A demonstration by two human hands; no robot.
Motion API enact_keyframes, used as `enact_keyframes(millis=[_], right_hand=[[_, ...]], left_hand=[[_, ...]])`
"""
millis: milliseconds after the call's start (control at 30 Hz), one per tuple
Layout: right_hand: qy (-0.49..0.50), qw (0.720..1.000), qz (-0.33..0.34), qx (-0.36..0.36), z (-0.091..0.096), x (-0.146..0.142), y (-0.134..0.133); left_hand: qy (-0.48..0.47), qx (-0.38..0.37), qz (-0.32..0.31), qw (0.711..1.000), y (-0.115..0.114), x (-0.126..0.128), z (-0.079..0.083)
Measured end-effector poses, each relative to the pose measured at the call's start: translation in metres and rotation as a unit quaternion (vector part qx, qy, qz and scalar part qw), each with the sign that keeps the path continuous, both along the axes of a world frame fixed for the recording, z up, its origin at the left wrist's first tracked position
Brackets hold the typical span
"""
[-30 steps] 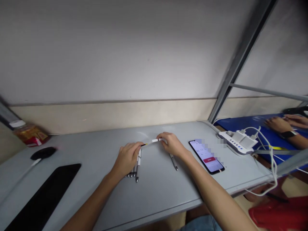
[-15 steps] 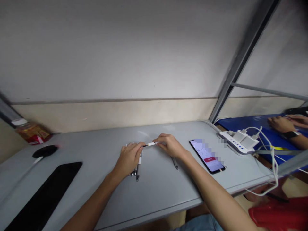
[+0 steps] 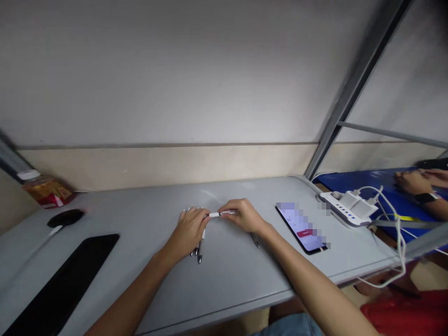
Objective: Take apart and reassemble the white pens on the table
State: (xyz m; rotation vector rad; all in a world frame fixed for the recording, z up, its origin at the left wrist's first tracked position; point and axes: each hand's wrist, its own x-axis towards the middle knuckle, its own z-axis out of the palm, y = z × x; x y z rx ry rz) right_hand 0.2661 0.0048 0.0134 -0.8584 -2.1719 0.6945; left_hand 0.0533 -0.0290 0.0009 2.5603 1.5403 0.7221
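Between my two hands a white pen point(image 3: 214, 214) lies level, just above the grey desk point(image 3: 224, 275). My left hand point(image 3: 191, 225) pinches its left end, which is dark at the tip. The right end of the pen is between the thumb and fingers of my right hand point(image 3: 244, 215). Several pens point(image 3: 200, 254) lie side by side under my left hand; only their silvery lower ends show clearly. Another pen point(image 3: 255, 240) lies partly hidden below my right wrist.
A lit phone point(image 3: 301, 227) and a white power strip point(image 3: 345, 209) with cables are on the right. To the left are a black slab-like device point(image 3: 66, 284), a black mouse-like object point(image 3: 66, 217) and a bottle point(image 3: 47, 189). Another person's hands point(image 3: 415, 182) rest over a blue surface.
My right hand has moved slightly left and down, closer to my left hand. Less of the white pen shows between them, and its dark part is mostly covered.
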Motion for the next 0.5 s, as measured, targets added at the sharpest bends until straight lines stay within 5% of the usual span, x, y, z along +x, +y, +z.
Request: enact_keyframes(millis=[200, 500], right_hand=[[-0.026, 0.997, 0.002, -0.074, 0.006, 0.006, 0.002], [0.015, 0.997, -0.006, -0.072, 0.005, 0.012, 0.005]], left_hand=[[-0.007, 0.000, -0.009, 1.000, -0.002, 0.001, 0.005], [-0.018, -0.016, 0.010, 1.000, 0.001, -0.004, 0.003]])
